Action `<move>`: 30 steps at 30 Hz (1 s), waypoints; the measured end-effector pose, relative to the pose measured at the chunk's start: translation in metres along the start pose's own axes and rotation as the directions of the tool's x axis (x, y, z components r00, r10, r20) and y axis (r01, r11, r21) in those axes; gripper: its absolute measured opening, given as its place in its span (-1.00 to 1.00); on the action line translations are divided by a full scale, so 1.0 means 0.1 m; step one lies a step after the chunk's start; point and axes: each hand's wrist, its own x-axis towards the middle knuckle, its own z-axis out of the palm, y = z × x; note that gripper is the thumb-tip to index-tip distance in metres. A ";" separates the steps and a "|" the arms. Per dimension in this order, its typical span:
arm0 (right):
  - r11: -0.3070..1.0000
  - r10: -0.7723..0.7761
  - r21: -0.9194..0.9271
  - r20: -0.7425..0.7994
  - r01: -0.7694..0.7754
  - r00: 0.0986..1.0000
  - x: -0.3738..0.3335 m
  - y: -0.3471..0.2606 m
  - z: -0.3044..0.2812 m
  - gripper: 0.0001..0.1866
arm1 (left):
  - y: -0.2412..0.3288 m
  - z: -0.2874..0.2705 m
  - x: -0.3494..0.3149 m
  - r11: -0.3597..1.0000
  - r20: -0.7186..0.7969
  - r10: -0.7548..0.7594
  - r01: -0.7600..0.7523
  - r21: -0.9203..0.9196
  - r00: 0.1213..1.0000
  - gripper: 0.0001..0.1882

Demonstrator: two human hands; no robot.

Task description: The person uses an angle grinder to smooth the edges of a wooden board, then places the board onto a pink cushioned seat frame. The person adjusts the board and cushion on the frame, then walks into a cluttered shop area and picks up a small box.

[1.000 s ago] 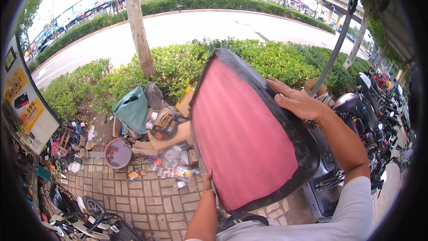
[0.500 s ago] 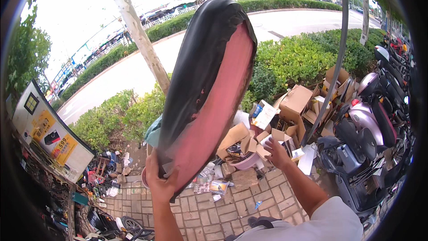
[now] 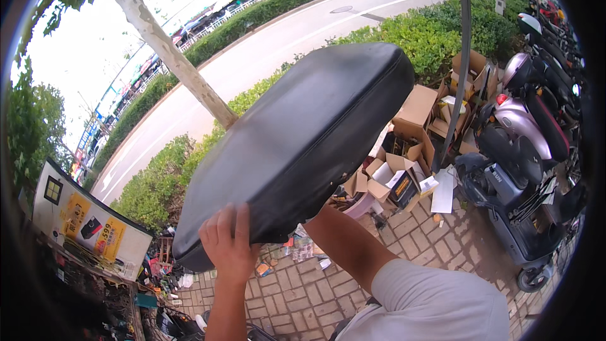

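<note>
A long black scooter seat (image 3: 297, 139) fills the middle of the view, its smooth padded top facing me and its far end tilted up to the right. My left hand (image 3: 229, 240) grips the near left end, fingers laid over the top edge and thumb hidden below. Under the seat's right side goes my right forearm (image 3: 350, 246); the hand itself is hidden behind the seat, so its fingers cannot be seen. The seat's underside is out of sight.
Open cardboard boxes (image 3: 410, 132) stand on the right before a green hedge (image 3: 404, 41). A grey pole (image 3: 464, 57) rises beside parked scooters (image 3: 505, 183). A tree trunk (image 3: 170, 57) and a leaning sign board (image 3: 88, 221) are on the left, above brick paving (image 3: 284, 303).
The seat has turned over from its pinkish-red underside to its black top and tipped lower. My right hand, empty and apart before, has moved left behind the seat.
</note>
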 end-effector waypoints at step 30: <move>0.339 0.762 -0.939 0.238 -0.059 0.602 -2.72 0.51 -1.41 -0.14 | 2.39 -3.02 -3.79 -0.337 -0.036 -0.784 0.474 -0.813 -0.620 -0.52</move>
